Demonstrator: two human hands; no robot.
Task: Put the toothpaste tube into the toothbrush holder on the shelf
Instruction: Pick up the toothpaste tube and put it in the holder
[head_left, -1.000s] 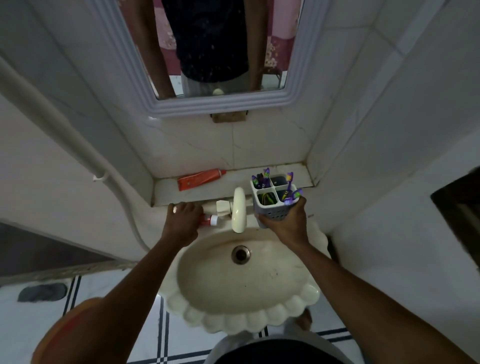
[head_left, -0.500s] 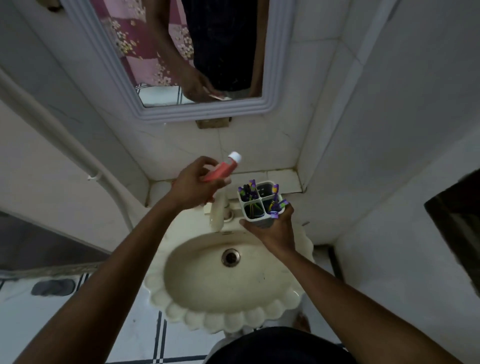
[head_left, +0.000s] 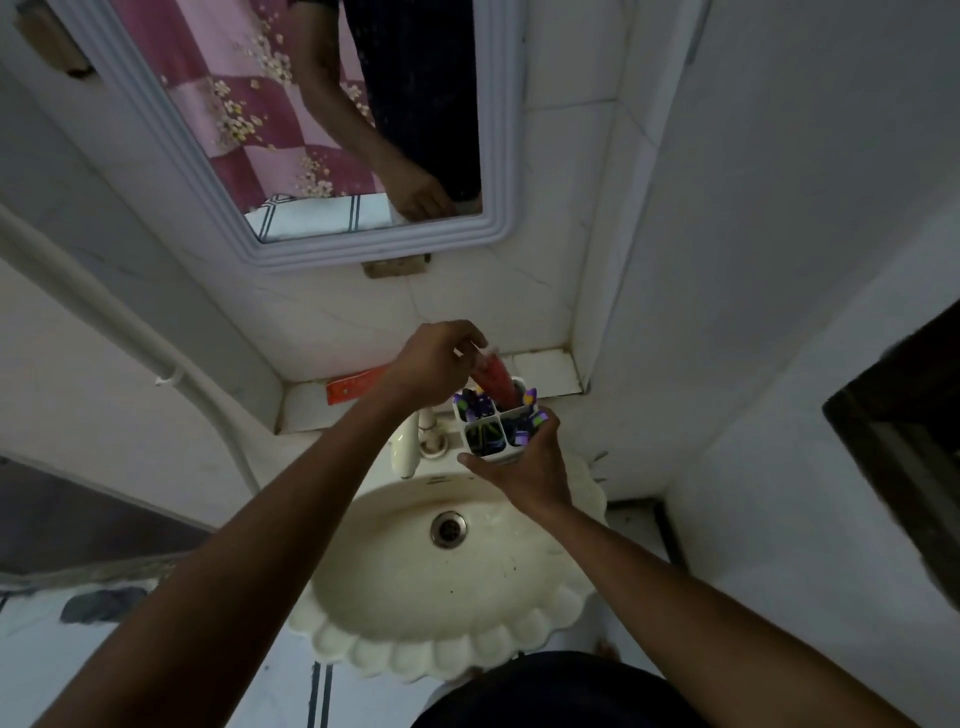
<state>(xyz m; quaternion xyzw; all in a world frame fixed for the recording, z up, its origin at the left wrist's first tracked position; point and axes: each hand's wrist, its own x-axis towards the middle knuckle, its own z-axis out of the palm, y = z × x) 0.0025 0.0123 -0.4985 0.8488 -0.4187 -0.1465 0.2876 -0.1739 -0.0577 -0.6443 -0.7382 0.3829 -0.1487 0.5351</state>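
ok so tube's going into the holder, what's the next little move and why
Probably push the toothpaste tube further down, then let go: the left hand grips its top end, its lower end sits in a back compartment of the toothbrush holder, which the right hand steadies.

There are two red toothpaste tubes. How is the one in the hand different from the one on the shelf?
The toothpaste tube in the left hand stands nearly upright, its lower end inside a back compartment of the toothbrush holder; the toothpaste tube on the shelf lies flat. The left hand grips the first; nothing touches the second, which is half hidden behind the arm. Both are red.
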